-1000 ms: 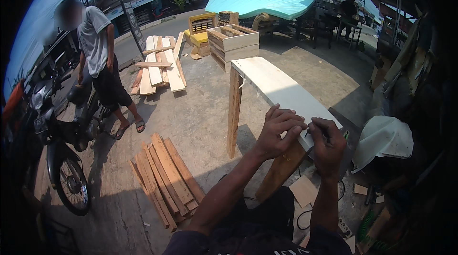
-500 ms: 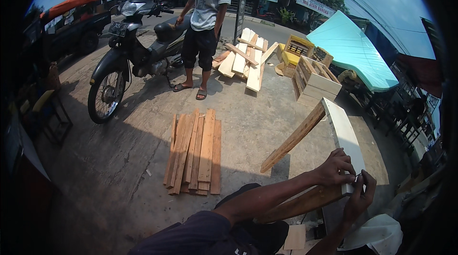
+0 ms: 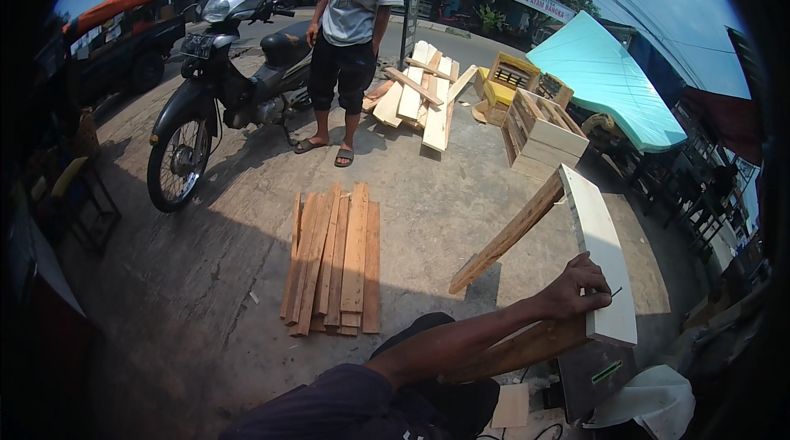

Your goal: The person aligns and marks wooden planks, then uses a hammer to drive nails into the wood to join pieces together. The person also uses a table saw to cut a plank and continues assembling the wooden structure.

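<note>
My left hand (image 3: 573, 289) pinches a thin nail (image 3: 616, 293) between its fingertips, at the near end of a pale planed board (image 3: 599, 234). The nail stands tilted against the board's top face. Two rough brown wooden pieces meet the board's ends: one far piece (image 3: 512, 233) slants down to the ground, and a near piece (image 3: 527, 349) runs below my left forearm. My right hand is out of the picture.
Brown slats (image 3: 333, 263) lie stacked on the concrete. Behind are pale planks (image 3: 424, 99), a slatted wooden crate (image 3: 543, 132) and a yellow crate (image 3: 504, 86). A person (image 3: 346, 37) stands beside a motorcycle (image 3: 239, 86). Near my right lie a dark box (image 3: 594, 370) and white sacking (image 3: 646, 403).
My right hand has left the nail and gone out of the picture at the lower right. My left hand stays in place, holding the nail.
</note>
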